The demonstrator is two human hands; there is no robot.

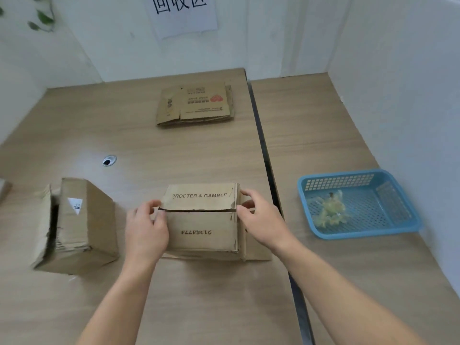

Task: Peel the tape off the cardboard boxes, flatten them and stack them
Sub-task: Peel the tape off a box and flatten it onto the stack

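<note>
Both hands grip one cardboard box [202, 220] that stands near the front edge of the tabletop [124, 135], at its middle. The left hand [146, 229] pinches the box's left top corner; the right hand [260, 220] clasps its right side, fingers curled over the edge. The top flap reads "PROCTER & GAMBLE". A second cardboard box [74, 225] lies tipped at the left edge. Flattened boxes [196, 104] are stacked near the back edge. A blue basket [358, 202] holding crumpled tape [328, 207] sits toward the right edge.
</note>
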